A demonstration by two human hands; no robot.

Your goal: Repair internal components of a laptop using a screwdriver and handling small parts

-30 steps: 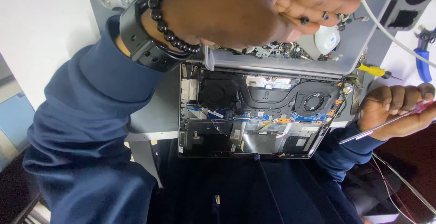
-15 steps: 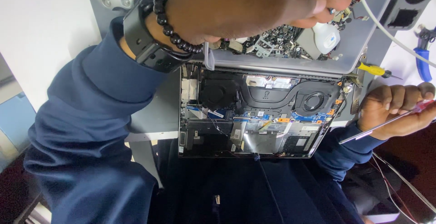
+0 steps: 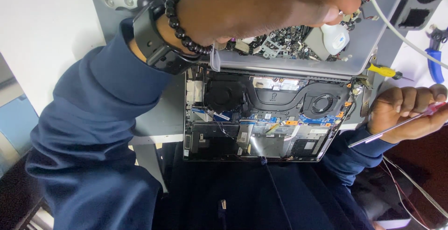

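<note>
The right hand (image 3: 406, 113) sits nearest the body at the right edge of the opened laptop (image 3: 266, 118). Its fingers are curled shut around a thin screwdriver (image 3: 392, 127) with a red handle; the metal shaft points down and inward, away from the palm, toward the laptop's right corner. The tip lies just beside the chassis edge; whether it touches cannot be told.

Directly inward of this hand, the laptop lies with its bottom cover off. Two round fans (image 3: 322, 103), a dark heat pipe between them and a row of small boards with orange and blue connectors are exposed.

Just beyond the right hand, a yellow-handled screwdriver (image 3: 385, 71) lies at the corner of a clear plastic tray (image 3: 368, 48). Farther out, blue-handled pliers (image 3: 436, 64) rest on the white surface.

The left hand (image 3: 266, 6) is extended over the tray, beyond the laptop's far edge. Its fingers are bunched with the tips pinched together above the tray's contents; what they hold, if anything, cannot be told. Beneath the hand the tray holds a heap of small dark metal parts (image 3: 280, 41) and a white rounded piece (image 3: 335, 38). A white cable (image 3: 396, 31) runs past the fingertips. A bead bracelet (image 3: 184, 29) and a black wrist device (image 3: 151, 41) sit on the wrist.
</note>
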